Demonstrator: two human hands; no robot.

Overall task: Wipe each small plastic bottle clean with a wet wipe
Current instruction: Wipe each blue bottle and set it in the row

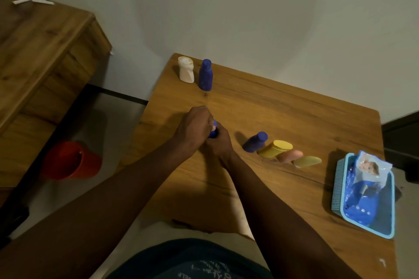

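Note:
Both my hands meet over the middle of the wooden table (pixel 283 108) around a small blue bottle (pixel 214 132), of which only a sliver shows. My left hand (pixel 195 129) curls over its top. My right hand (pixel 218 146) grips it from below and to the right. No wipe shows between the fingers. A white bottle (pixel 186 72) and a second blue bottle (pixel 205 75) stand upright at the far left corner. To the right sit a blue bottle (pixel 255 141), a yellow one (pixel 275 148), a pink one (pixel 290 156) and an olive-yellow one (pixel 307 161) in a row.
A teal basket (pixel 339 188) near the table's right edge holds a blue wet wipe pack (pixel 369 172). A red bucket (pixel 72 161) stands on the floor to the left, beside a wooden cabinet (pixel 45 52). A wall runs behind the table.

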